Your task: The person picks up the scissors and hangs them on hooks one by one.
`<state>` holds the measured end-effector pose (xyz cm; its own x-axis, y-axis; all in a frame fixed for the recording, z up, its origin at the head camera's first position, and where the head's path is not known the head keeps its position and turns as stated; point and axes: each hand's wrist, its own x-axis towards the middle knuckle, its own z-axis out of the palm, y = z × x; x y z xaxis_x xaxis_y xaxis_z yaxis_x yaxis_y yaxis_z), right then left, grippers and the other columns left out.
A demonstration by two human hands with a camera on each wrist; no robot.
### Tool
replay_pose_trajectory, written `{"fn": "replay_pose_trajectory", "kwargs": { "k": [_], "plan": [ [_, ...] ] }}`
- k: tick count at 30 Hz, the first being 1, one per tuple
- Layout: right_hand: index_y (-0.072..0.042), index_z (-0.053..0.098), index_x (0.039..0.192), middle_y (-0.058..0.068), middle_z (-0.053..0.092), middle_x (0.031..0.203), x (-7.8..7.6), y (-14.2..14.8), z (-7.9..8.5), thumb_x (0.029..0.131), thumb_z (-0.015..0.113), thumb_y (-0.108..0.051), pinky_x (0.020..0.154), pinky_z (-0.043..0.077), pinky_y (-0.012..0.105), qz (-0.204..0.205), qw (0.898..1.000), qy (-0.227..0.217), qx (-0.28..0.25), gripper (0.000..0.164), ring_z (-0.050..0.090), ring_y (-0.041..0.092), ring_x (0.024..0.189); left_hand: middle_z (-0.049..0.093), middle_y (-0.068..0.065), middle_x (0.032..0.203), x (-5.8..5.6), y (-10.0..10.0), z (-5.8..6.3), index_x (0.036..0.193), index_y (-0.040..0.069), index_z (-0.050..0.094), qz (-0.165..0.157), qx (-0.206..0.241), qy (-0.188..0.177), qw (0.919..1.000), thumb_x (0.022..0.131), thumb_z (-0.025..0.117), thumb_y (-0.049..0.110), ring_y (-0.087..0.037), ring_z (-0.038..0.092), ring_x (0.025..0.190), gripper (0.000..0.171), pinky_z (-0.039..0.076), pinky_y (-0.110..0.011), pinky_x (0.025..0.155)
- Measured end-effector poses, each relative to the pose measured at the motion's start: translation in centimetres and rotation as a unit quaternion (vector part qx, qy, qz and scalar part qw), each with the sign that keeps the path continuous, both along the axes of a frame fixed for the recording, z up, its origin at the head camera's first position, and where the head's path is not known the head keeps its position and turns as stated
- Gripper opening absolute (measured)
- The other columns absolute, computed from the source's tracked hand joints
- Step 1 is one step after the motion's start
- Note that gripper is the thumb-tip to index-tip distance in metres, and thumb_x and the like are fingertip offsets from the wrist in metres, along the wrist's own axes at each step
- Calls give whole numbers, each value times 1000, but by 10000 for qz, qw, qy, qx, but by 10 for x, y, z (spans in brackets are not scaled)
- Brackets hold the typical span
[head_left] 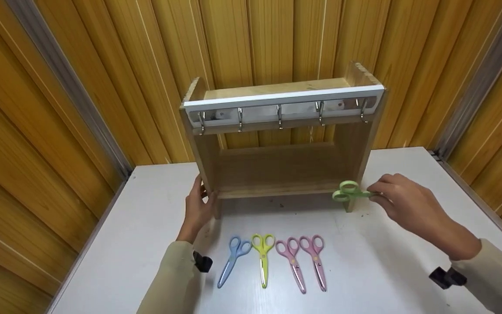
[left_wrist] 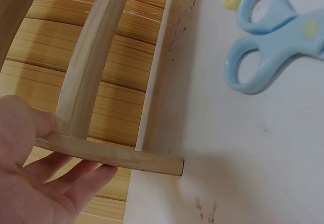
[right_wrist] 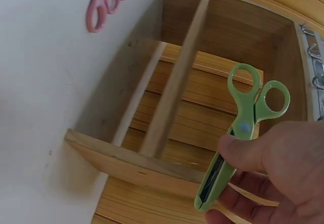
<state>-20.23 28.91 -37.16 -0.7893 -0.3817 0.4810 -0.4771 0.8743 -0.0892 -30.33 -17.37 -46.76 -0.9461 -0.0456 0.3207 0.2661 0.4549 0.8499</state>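
A small wooden shelf (head_left: 277, 170) stands on the white table, with a white rail (head_left: 257, 102) of several metal hooks across its upper front. My left hand (head_left: 198, 210) grips its left side panel low down, the thumb inside and the fingers outside in the left wrist view. Light green scissors (right_wrist: 245, 114) are pinched by the blade part between thumb and fingers of my right hand (head_left: 408, 203). Their handle loops point up and away from that hand in the right wrist view. In the head view they overlap the shelf's lower right front.
In front of the shelf lie blue scissors (head_left: 233, 254), yellow-green scissors (head_left: 263, 258) and two pink pairs, the left pink scissors (head_left: 293, 262) beside the right pink scissors (head_left: 315, 257). Their handles face the shelf. A yellow wood-look wall (head_left: 273, 39) rises behind.
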Motion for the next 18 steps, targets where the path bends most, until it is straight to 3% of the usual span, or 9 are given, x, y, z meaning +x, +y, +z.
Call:
{"fn": "replay_pose_trajectory", "kwargs": {
  "k": [3, 8, 11, 18],
  "plan": [
    [-8, 80, 96, 1, 70, 90, -5, 0, 15, 76, 88, 2, 62, 56, 35, 107, 9974, 559, -437, 24, 63, 19, 81, 41, -11, 161, -1, 0, 0, 162, 17, 28, 12, 21, -15, 10000, 101, 62, 2, -35, 55, 134, 71, 50, -51, 107],
    [-4, 79, 97, 4, 71, 89, -15, -2, 33, 75, 86, 7, 66, 45, 11, 278, 9855, 1160, -1203, 26, 63, 17, 77, 43, -13, 160, -1, -2, 0, 162, 16, 28, -21, -88, 185, 9998, 101, 59, -1, -37, 55, 134, 71, 50, -50, 107],
    [-2, 78, 97, 5, 72, 89, -21, -5, 38, 77, 85, 8, 69, 40, 4, 291, 9789, 1255, -1587, 24, 63, 14, 75, 43, -14, 159, 0, -3, 1, 162, 15, 29, -16, -103, 226, 9997, 100, 59, -2, -38, 55, 134, 70, 50, -51, 106],
    [1, 77, 100, 8, 72, 89, -39, -9, 42, 84, 81, 4, 70, 43, 1, 148, 9678, 1043, -2285, 16, 53, -8, 79, 42, -12, 161, 0, -3, 1, 162, 17, 27, 56, -115, 107, 9999, 102, 59, 1, -36, 55, 134, 70, 50, -49, 107]
  ]
}}
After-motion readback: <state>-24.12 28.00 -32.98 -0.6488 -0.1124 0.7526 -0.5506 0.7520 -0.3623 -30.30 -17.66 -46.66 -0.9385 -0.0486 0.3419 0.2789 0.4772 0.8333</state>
